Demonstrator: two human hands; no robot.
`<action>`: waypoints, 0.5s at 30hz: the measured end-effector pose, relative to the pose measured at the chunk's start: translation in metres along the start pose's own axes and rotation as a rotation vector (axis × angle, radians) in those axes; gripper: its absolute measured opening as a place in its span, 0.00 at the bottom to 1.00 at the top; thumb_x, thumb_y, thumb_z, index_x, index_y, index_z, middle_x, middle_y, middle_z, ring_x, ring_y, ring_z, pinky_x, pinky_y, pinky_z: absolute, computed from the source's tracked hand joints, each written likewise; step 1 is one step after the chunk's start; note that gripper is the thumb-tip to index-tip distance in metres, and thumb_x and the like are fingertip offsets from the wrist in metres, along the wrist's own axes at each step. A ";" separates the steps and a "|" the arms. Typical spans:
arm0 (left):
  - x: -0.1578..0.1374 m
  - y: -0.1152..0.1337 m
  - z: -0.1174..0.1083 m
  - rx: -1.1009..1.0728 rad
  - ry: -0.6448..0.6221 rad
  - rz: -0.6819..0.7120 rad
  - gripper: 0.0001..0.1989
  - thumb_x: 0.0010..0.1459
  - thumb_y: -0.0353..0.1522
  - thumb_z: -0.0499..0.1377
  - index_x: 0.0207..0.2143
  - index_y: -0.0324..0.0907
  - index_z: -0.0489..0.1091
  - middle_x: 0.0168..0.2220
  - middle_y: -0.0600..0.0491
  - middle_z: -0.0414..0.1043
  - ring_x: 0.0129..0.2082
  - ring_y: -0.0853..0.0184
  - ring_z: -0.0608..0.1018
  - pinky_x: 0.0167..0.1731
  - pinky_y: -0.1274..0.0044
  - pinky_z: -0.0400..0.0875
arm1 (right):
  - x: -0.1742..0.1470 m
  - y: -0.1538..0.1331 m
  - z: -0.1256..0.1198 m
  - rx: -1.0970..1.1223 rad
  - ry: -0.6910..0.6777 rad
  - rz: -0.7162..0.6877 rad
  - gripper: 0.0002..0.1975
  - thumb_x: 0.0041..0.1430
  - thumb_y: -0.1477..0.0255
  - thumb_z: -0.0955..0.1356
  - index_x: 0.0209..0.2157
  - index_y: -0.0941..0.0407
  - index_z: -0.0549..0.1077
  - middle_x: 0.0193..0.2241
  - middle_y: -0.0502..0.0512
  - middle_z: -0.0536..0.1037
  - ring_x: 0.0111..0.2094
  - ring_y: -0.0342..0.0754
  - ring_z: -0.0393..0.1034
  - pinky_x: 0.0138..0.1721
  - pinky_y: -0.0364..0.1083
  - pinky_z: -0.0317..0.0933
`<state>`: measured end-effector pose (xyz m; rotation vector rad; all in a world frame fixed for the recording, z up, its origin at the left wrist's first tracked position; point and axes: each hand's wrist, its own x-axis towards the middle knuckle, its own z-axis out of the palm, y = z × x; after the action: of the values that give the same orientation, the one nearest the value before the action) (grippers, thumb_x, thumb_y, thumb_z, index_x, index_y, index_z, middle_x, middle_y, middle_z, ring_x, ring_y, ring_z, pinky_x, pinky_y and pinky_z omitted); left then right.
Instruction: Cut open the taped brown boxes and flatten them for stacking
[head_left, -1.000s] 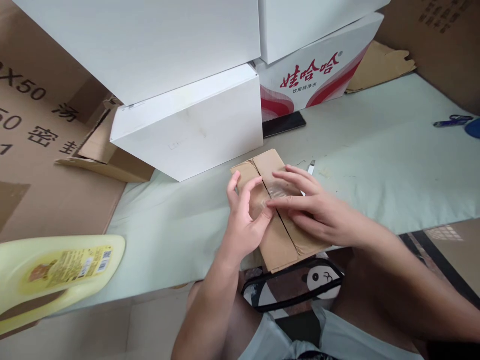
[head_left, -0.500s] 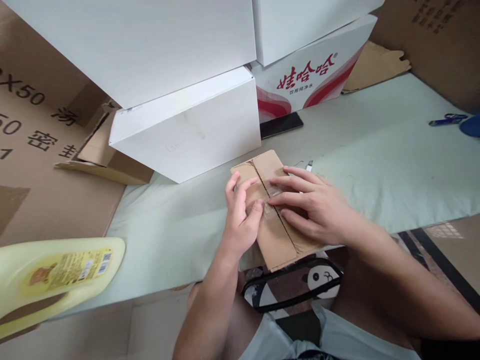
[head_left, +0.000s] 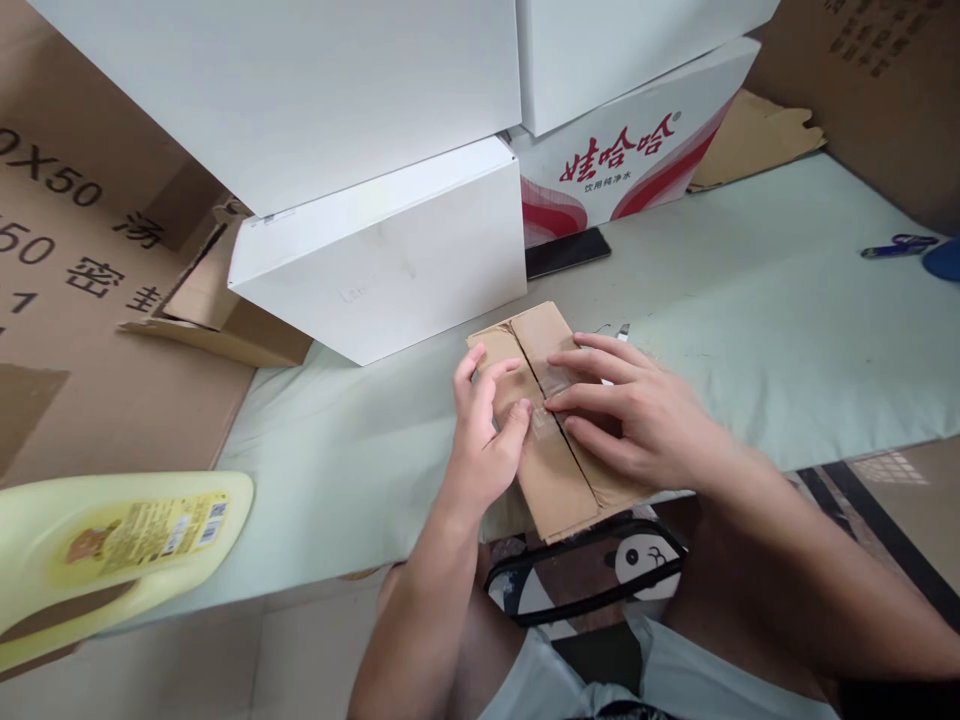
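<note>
A flat brown cardboard box (head_left: 559, 490) lies slantwise on the table, its near end reaching past the front edge. A dark seam runs along its top, with clear tape (head_left: 541, 418) across the middle. On the seam's left side rests my left hand (head_left: 487, 430), fingers apart, thumb on the cardboard near the tape. My right hand (head_left: 637, 410) lies over the right side with its fingers spread, fingertips touching the top by the seam. A small blade-like metal tip (head_left: 623, 331) shows just beyond my right hand; the rest of it is hidden.
White boxes (head_left: 382, 270) are stacked behind, beside a white-and-red printed carton (head_left: 622, 165). A black phone (head_left: 570, 253) lies before them. At the left are a yellow bottle (head_left: 150, 540) and an open cardboard box (head_left: 232, 310). Purple-handled scissors (head_left: 900, 246) lie far right.
The view has shifted slightly, so everything sits a little further right in the picture. Both hands stay in nearly the same places on the cardboard box.
</note>
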<state>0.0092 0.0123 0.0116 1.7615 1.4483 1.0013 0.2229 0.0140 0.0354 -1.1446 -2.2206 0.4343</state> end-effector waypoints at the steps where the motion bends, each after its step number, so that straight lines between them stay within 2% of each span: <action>1: 0.000 0.001 -0.001 0.000 -0.001 -0.007 0.16 0.66 0.31 0.57 0.55 0.51 0.73 0.71 0.48 0.53 0.76 0.52 0.53 0.72 0.54 0.58 | 0.000 0.006 0.000 0.025 0.055 0.046 0.13 0.68 0.66 0.64 0.40 0.51 0.82 0.57 0.58 0.79 0.63 0.63 0.69 0.59 0.62 0.69; 2: -0.001 0.002 -0.002 -0.001 -0.003 -0.015 0.16 0.67 0.31 0.57 0.54 0.51 0.74 0.71 0.48 0.53 0.76 0.52 0.52 0.71 0.54 0.58 | 0.001 0.013 0.000 0.019 0.117 0.136 0.14 0.68 0.65 0.64 0.39 0.51 0.82 0.55 0.59 0.80 0.59 0.61 0.73 0.57 0.61 0.70; 4: -0.001 0.003 -0.004 -0.006 -0.022 -0.026 0.15 0.67 0.31 0.55 0.52 0.51 0.77 0.70 0.49 0.52 0.77 0.52 0.51 0.71 0.55 0.59 | 0.002 0.031 0.001 -0.082 0.165 0.427 0.15 0.67 0.64 0.63 0.43 0.52 0.80 0.47 0.61 0.81 0.49 0.60 0.77 0.49 0.59 0.71; 5: -0.001 0.003 -0.005 -0.007 -0.035 -0.027 0.15 0.68 0.31 0.54 0.51 0.51 0.78 0.70 0.49 0.52 0.77 0.52 0.50 0.71 0.55 0.59 | 0.002 0.041 0.002 -0.159 0.115 0.588 0.17 0.66 0.64 0.63 0.49 0.52 0.79 0.44 0.62 0.82 0.45 0.61 0.78 0.44 0.58 0.70; 7: -0.001 0.003 -0.004 -0.002 -0.055 -0.025 0.16 0.69 0.30 0.53 0.50 0.51 0.79 0.70 0.49 0.51 0.77 0.52 0.49 0.71 0.55 0.60 | 0.002 0.057 0.007 -0.265 -0.120 0.804 0.24 0.66 0.62 0.62 0.60 0.52 0.73 0.41 0.62 0.82 0.43 0.63 0.78 0.39 0.56 0.67; 9: 0.000 0.003 -0.003 0.009 -0.053 -0.020 0.17 0.69 0.31 0.53 0.51 0.51 0.79 0.70 0.49 0.50 0.77 0.52 0.49 0.71 0.56 0.59 | 0.002 0.067 0.014 -0.281 -0.324 0.848 0.26 0.67 0.59 0.62 0.63 0.52 0.70 0.41 0.63 0.83 0.43 0.64 0.77 0.37 0.54 0.65; 10: 0.000 0.003 -0.002 0.016 -0.047 -0.017 0.17 0.69 0.31 0.53 0.51 0.51 0.78 0.70 0.49 0.49 0.77 0.52 0.49 0.72 0.55 0.59 | 0.002 0.071 0.018 -0.280 -0.371 0.839 0.25 0.67 0.58 0.62 0.60 0.52 0.72 0.41 0.64 0.83 0.43 0.63 0.77 0.37 0.53 0.64; 12: 0.000 0.003 -0.001 0.027 -0.037 -0.007 0.16 0.69 0.31 0.53 0.51 0.51 0.78 0.70 0.50 0.50 0.77 0.52 0.49 0.71 0.55 0.59 | 0.002 0.076 0.024 -0.275 -0.387 0.829 0.20 0.65 0.57 0.63 0.49 0.53 0.77 0.40 0.65 0.83 0.42 0.63 0.77 0.36 0.52 0.62; 14: 0.000 0.002 -0.001 0.027 -0.035 -0.002 0.16 0.69 0.32 0.53 0.51 0.51 0.78 0.70 0.49 0.50 0.77 0.52 0.48 0.71 0.55 0.59 | 0.003 0.079 0.025 -0.269 -0.359 0.837 0.14 0.63 0.60 0.64 0.38 0.53 0.77 0.36 0.64 0.82 0.39 0.62 0.76 0.35 0.52 0.60; 15: -0.001 0.002 -0.001 0.023 -0.037 -0.004 0.15 0.69 0.32 0.53 0.51 0.51 0.78 0.70 0.49 0.50 0.77 0.52 0.48 0.71 0.55 0.59 | 0.003 0.080 0.024 -0.271 -0.348 0.836 0.11 0.62 0.62 0.65 0.35 0.53 0.75 0.34 0.63 0.81 0.38 0.61 0.76 0.35 0.52 0.60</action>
<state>0.0095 0.0114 0.0136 1.7831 1.4451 0.9486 0.2556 0.0625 -0.0246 -2.2932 -2.0123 0.7175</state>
